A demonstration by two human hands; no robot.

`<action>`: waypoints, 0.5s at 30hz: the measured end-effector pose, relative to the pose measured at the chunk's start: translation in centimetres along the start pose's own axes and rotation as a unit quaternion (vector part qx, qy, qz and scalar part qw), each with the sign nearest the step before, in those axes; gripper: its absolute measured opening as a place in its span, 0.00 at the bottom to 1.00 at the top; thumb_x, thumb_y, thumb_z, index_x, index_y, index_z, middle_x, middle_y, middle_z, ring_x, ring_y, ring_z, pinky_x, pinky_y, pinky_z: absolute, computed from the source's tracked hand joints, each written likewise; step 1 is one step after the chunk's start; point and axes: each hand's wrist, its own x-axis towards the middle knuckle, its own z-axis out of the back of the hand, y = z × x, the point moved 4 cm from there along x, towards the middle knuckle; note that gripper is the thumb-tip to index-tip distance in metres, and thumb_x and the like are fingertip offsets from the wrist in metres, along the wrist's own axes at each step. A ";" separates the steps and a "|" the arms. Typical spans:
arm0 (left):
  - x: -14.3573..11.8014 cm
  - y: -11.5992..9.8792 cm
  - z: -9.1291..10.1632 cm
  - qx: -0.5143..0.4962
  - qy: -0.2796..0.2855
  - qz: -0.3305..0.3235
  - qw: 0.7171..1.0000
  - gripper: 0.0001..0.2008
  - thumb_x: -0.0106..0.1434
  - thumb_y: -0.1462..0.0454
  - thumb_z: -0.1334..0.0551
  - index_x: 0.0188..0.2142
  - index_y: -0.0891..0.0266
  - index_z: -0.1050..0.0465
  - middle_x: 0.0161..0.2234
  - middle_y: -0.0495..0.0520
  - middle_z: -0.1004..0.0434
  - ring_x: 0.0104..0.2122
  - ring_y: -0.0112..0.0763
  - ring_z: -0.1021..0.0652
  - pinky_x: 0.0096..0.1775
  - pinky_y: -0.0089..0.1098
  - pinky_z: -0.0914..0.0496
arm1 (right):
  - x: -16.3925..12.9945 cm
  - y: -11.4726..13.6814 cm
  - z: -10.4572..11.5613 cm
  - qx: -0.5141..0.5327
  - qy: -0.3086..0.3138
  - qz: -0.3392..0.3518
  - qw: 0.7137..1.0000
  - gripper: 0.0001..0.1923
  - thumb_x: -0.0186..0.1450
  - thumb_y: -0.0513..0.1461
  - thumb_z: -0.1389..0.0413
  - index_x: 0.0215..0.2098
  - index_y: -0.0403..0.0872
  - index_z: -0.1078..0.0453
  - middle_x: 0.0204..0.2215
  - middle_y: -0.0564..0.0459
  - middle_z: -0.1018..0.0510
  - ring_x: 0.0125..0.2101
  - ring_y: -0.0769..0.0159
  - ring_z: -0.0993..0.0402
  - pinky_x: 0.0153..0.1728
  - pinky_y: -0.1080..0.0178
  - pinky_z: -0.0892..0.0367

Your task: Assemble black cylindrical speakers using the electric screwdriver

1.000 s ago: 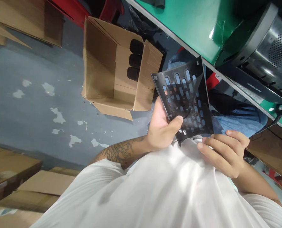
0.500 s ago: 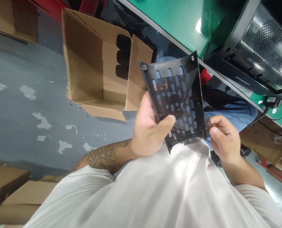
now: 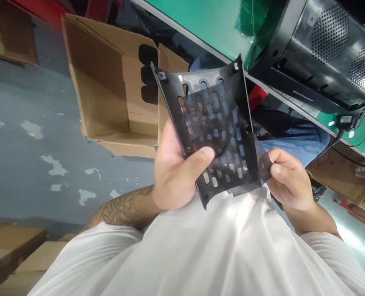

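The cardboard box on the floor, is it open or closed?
Open. The cardboard box has its flaps spread and its brown inside shows; black pieces sit at its far wall.

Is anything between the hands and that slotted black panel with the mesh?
Nothing visible. The left hand grips the slotted black panel directly, thumb on its face; the right hand pinches the mesh at its edge.
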 end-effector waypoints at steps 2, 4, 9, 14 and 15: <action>0.0 -0.2 -0.1 0.000 -0.015 0.018 1.000 0.22 0.60 0.58 0.21 0.51 0.52 0.22 0.42 0.49 0.18 0.46 0.41 0.16 0.50 0.42 0.17 | 0.0 0.1 -0.1 0.000 0.005 0.008 1.000 0.18 0.77 0.46 0.37 0.35 0.42 0.32 0.30 0.50 0.27 0.31 0.68 0.28 0.35 0.65 0.31; -0.1 -0.4 -0.3 -0.001 -0.023 0.023 0.999 0.23 0.59 0.58 0.20 0.52 0.53 0.22 0.39 0.49 0.18 0.47 0.42 0.15 0.50 0.42 0.16 | 0.0 0.3 -0.1 -0.002 0.008 0.017 1.000 0.18 0.77 0.46 0.38 0.34 0.42 0.32 0.30 0.50 0.27 0.32 0.68 0.28 0.35 0.66 0.32; 0.0 -0.7 -0.8 -0.007 -0.022 0.038 0.999 0.23 0.60 0.63 0.22 0.53 0.52 0.22 0.38 0.48 0.18 0.39 0.37 0.16 0.41 0.37 0.16 | 0.0 0.5 -0.1 -0.016 0.019 0.054 0.998 0.18 0.78 0.44 0.39 0.34 0.42 0.33 0.30 0.50 0.29 0.32 0.68 0.30 0.34 0.67 0.32; 0.7 0.6 -0.5 0.019 -0.046 0.035 0.998 0.19 0.59 0.66 0.24 0.48 0.54 0.23 0.39 0.47 0.18 0.38 0.35 0.17 0.39 0.35 0.18 | -0.3 0.7 0.4 -0.046 0.036 0.086 0.995 0.15 0.79 0.42 0.42 0.36 0.42 0.33 0.33 0.49 0.30 0.35 0.68 0.30 0.37 0.66 0.32; 1.0 1.1 -0.4 0.028 -0.051 0.040 0.997 0.19 0.58 0.67 0.24 0.48 0.54 0.24 0.38 0.47 0.19 0.37 0.34 0.17 0.39 0.35 0.18 | -0.3 0.8 0.6 -0.061 0.028 0.097 0.993 0.15 0.79 0.42 0.42 0.36 0.42 0.33 0.34 0.49 0.29 0.35 0.68 0.30 0.37 0.66 0.32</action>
